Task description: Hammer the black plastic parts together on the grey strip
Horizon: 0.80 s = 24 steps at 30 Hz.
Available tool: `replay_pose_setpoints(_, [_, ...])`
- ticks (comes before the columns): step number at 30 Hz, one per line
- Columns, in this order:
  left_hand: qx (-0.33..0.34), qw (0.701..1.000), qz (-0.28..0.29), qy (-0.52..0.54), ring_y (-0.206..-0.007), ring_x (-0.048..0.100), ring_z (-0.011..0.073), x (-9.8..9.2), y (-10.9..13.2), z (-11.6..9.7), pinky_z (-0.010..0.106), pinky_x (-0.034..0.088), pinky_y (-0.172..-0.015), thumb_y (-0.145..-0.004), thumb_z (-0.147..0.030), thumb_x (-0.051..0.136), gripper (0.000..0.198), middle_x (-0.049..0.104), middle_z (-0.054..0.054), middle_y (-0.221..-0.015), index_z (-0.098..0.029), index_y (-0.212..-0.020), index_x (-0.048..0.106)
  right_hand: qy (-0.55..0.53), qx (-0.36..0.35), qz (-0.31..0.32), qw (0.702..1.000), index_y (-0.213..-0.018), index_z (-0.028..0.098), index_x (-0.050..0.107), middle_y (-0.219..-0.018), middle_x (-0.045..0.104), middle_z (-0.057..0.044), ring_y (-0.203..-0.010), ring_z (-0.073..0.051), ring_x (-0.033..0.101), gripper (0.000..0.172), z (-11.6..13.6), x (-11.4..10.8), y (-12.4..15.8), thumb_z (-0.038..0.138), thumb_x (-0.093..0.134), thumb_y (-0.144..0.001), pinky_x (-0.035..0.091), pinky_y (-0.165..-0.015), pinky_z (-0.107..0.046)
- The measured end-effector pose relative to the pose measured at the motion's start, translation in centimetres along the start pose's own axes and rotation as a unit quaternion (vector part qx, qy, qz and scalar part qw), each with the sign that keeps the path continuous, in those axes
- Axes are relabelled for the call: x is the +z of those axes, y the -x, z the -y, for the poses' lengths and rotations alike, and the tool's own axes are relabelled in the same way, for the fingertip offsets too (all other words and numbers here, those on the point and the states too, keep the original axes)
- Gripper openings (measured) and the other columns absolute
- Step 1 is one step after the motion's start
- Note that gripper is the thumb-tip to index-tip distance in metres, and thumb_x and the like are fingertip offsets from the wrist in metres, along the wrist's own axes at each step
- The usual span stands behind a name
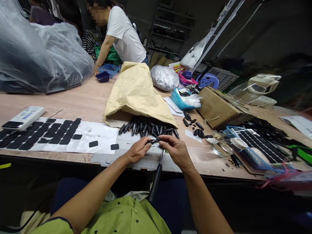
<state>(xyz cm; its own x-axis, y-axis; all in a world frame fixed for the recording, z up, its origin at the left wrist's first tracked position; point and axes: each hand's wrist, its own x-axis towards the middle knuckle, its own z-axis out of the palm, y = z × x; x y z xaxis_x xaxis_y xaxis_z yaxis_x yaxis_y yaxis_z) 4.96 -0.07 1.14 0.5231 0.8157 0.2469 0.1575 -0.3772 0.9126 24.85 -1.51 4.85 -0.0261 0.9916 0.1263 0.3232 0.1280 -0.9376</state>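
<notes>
"Over the table (80, 100), what are the fingers (167, 138) doing?"

"Left hand (137, 150) and right hand (175, 150) are pinching one slim black piece (153, 141) between them, just before the black pile (146, 127) lying at the sack's (138, 89) mouth."

"What might be going wrong?"

"A loosening pinch might be dropping it among lookalikes; a careless nudge might be shifting the black-handled tool (156, 182), which is crossing the edge."

held part (153, 141): black | sack (138, 87): pale yellow | shirt (124, 216): green, dark-spotted
</notes>
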Motion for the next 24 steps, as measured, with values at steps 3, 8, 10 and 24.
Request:
replay_pose_setpoints(3, [0.004,1.0,0.002,0.001,-0.088,0.054,0.019,0.0,-0.1,0.1,0.032,0.043,-0.084,-0.1,-0.04,0.036,0.028,0.057,0.003,-0.092,-0.018,-0.104,0.054,0.055,-0.028,0.011,0.998,-0.096,0.02,0.075,-0.088,0.072,-0.004,-0.076,-0.017,0.063,0.028,0.6,-0.4,0.2,0.042,0.073,-0.078,0.051,-0.068,-0.03])
replay_pose_setpoints(8, [0.002,1.0,-0.004,-0.01,-0.084,0.052,0.0174,0.0,-0.2,0.3,0.03,0.042,-0.08,-0.099,-0.038,0.037,0.026,0.054,0.001,-0.087,-0.018,-0.098,0.054,0.083,-0.044,0.037,0.995,-0.095,0.02,0.074,-0.086,0.071,-0.004,-0.075,-0.017,0.062,0.027,1.6,-0.9,0.3,0.043,0.07,-0.082,0.05,-0.066,-0.029])
replay_pose_setpoints(10, [0.004,1.0,-0.005,-0.014,-0.082,0.052,0.017,0.0,-0.2,0.3,0.03,0.041,-0.078,-0.099,-0.037,0.038,0.024,0.054,0.001,-0.086,-0.019,-0.096,0.054,0.072,-0.031,0.045,0.996,-0.094,0.02,0.074,-0.082,0.07,-0.003,-0.07,-0.016,0.061,0.029,1.5,-0.9,0.3,0.046,0.068,-0.083,0.049,-0.063,-0.028])
replay_pose_setpoints(24, [0.011,1.0,-0.008,-0.017,-0.08,0.052,0.0158,0.1,0.0,0.5,0.028,0.042,-0.077,-0.099,-0.037,0.039,0.025,0.056,0.001,-0.086,-0.019,-0.096,0.056,-0.132,0.101,0.053,0.985,-0.087,0.018,0.07,-0.075,0.066,-0.004,-0.068,-0.015,0.061,0.037,0.1,0.2,0.5,0.053,0.074,-0.076,0.05,-0.055,-0.024])
